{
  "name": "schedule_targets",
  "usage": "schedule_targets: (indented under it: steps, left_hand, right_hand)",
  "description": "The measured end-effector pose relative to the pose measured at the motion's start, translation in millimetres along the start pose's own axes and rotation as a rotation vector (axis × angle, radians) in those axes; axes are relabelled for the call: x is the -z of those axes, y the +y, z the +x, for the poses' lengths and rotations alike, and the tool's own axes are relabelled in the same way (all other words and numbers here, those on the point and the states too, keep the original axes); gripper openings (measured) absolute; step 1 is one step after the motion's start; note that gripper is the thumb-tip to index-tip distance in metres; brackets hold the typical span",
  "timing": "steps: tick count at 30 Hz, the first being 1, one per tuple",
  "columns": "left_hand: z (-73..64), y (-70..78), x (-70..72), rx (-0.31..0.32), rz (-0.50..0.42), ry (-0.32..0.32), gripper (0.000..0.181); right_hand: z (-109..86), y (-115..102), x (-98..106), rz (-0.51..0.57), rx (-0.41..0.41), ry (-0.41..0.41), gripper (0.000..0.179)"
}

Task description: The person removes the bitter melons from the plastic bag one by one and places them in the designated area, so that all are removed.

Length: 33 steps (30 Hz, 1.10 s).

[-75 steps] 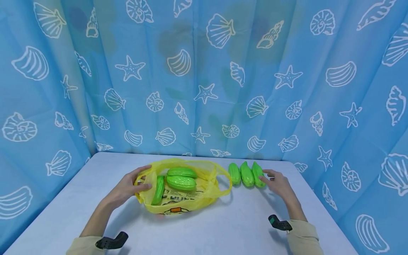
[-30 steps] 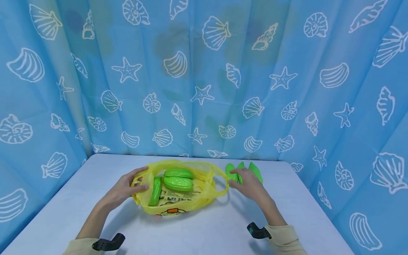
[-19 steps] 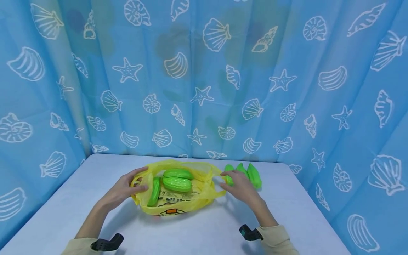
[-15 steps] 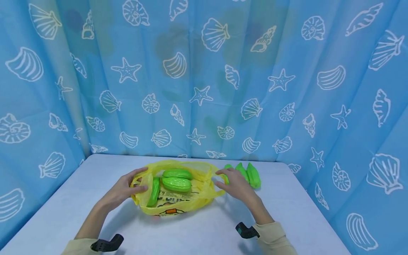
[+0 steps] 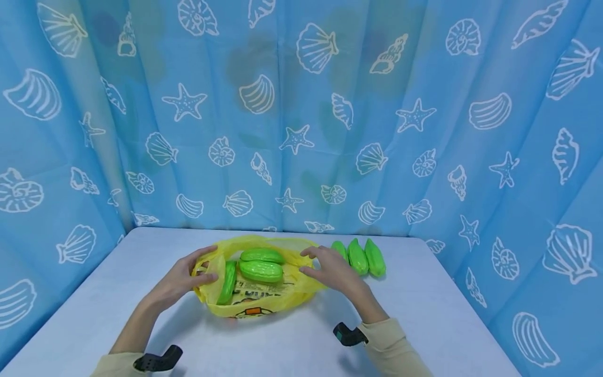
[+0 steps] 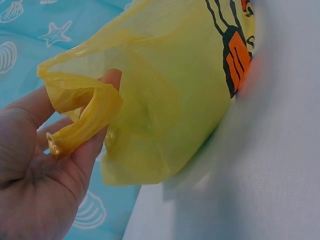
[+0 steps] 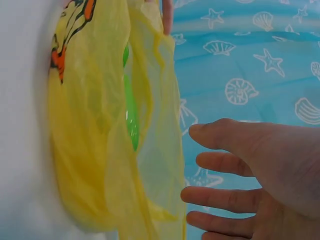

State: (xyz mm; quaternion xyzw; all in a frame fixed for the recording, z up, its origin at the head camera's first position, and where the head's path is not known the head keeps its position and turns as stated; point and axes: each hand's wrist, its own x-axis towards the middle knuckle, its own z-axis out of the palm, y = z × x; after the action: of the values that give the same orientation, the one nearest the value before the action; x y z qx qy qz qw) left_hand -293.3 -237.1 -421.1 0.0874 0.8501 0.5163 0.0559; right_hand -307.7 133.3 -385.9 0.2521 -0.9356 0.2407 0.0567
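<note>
A yellow plastic bag (image 5: pixel 294 302) lies on the table with its mouth spread. Inside are glossy green vegetables: two plump, ridged ones that look like bitter melons (image 5: pixel 261 272) and a slimmer piece (image 5: pixel 228 283) on the left. My left hand (image 5: pixel 181 280) holds the bag's left edge; in the left wrist view, the gathered handle (image 6: pixel 90 117) hangs over its fingers. At the bag's right side hovers my right hand (image 5: pixel 334 271), its fingers (image 7: pixel 225 199) spread, gripping nothing. It covers most of the bag's right handle in the head view.
Three more green vegetables (image 5: pixel 358 257) lie side by side behind and right of my right hand, the leftmost partly hidden by it. The white table (image 5: pixel 264 345) ends at a blue shell-patterned curtain (image 5: pixel 301 173).
My right hand has moved left from beside the rightmost loose vegetable, past the others, to the bag's right handle. My left hand stays on the bag's left edge.
</note>
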Motion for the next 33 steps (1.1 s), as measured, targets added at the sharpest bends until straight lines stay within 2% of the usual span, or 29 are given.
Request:
schedule_targets:
  steps: [5,15,22,26,33]
  left_hand:
    - [-1.5,0.9,1.6,0.003,0.009,0.001,0.083]
    - [-1.9,1.7,0.2,0.028,-0.044,0.001,0.086]
    - [-2.4,4.5,4.1,-0.017,-0.030,-0.024,0.086]
    - [-2.2,4.7,4.5,-0.010,-0.023,-0.020,0.085]
    - [0.3,0.9,1.0,0.001,-0.024,-0.013,0.085]
  right_hand:
    - [9.2,-11,-2,0.035,0.006,-0.059,0.038]
    - [24.2,-24,-10,0.042,0.041,-0.163,0.040]
    - [35.1,-27,-14,-0.057,0.055,-0.210,0.042]
    - [42.0,-28,-14,-0.099,0.074,-0.237,0.042]
    - [54.3,-30,-18,-0.038,0.064,-0.270,0.043]
